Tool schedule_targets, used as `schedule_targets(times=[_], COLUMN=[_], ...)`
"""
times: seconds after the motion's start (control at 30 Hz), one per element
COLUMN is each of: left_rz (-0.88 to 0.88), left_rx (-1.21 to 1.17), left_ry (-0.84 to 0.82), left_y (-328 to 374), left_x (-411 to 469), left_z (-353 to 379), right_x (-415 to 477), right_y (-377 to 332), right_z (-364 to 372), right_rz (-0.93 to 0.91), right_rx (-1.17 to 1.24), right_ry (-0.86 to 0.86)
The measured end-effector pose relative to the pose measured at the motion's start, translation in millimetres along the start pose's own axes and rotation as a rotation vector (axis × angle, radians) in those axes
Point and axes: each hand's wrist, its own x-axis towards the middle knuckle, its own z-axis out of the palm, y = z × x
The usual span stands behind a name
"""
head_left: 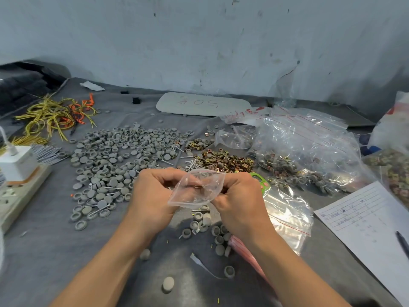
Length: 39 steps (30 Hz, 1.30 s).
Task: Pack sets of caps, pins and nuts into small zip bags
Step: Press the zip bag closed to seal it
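Left hand (152, 196), right hand (240, 201) pinching zip bag (194, 192) edges (held aloft), caps (197, 216) crowding table (55, 251) beneath

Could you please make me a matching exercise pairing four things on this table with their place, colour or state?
Things:
1. caps
2. nuts
3. wires
4. zip bag

Descriptions:
A. yellow and orange tangle, far left
B. pinched between left hand and right hand
C. grey heap, left of centre
D. brassy heap beyond the right hand

Pairs: 1-C, 2-D, 3-A, 4-B.
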Motion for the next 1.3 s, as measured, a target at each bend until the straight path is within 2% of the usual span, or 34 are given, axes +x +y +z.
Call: schedule_targets(times=[0.23, 0.33, 0.47, 0.63, 0.7, 0.77, 0.87, 0.97, 1.3], left_rz=[0.038, 0.056, -0.015, 0.002, 0.025, 0.043, 0.052, 0.054, -0.050], left_rx=[0.058, 0.172, 0.295, 0.204, 0.094, -0.013, -0.025, -0.031, -0.208], left_ry=[0.025, 0.057, 0.137, 0.182, 0.203, 0.211, 0.212, 0.179, 0.281], left_y=[-0.6, -2.5, -6.7, -7.7, -5.0, -1.4, 2.6, 3.5, 6.8], left_x=[-1.2, -1.4, -2.1, -0.5, -0.7, -1.0, -0.5, -0.2, 6.4], left_z=[-1.1, -0.8, 0.4, 0.7, 0.3, 1.0, 0.7, -1.4, -7.4], right_x=[1.0, 1.5, 3.5, 5.5, 5.8, 6.7, 7.3, 7.4, 13.5], right_y=[-4.6, -5.5, -5.4, 0.1, -0.3, -2.6, -6.5, -9.2, -13.3], right_z=[-0.6, -3.4, -3.4, -5.1, -6.6, -9.0, -12.7, -15.1, -18.6], right_rz=[0.051, 0.073, 0.066, 0.106, 0.113, 0.092, 0.084, 0.117, 0.297], right_rx=[0.039, 0.034, 0.066, 0.143, 0.198, 0.286, 0.429, 0.488, 0.623], right_ry=[-0.014, -0.029, 0.014, 0.141, 0.174, 0.178, 0.176, 0.189, 0.185])
